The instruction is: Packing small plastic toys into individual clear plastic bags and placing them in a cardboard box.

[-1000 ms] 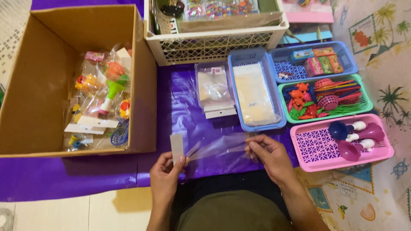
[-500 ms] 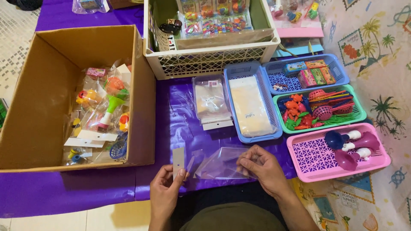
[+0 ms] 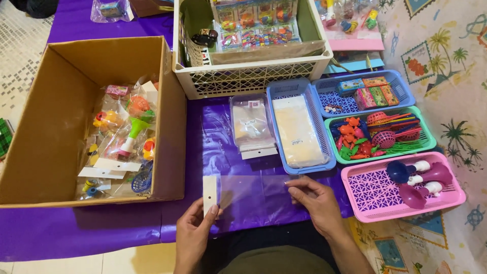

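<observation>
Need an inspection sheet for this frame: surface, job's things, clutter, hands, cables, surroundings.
Surface: purple plastic sheet covers the work area, wrinkled and glossy.
Job's things: clear plastic bag with a white header card, stretched flat between both hands.
Clutter: cardboard box with bagged toys at left; white crate of packets behind; blue tray of empty bags; stack of clear bags; blue basket, green basket and pink basket of small toys.
Hands: left hand pinches the header card end; right hand holds the other end.
Cables: nothing seen.
Surroundings: patterned mat at right, pale floor at left.
</observation>
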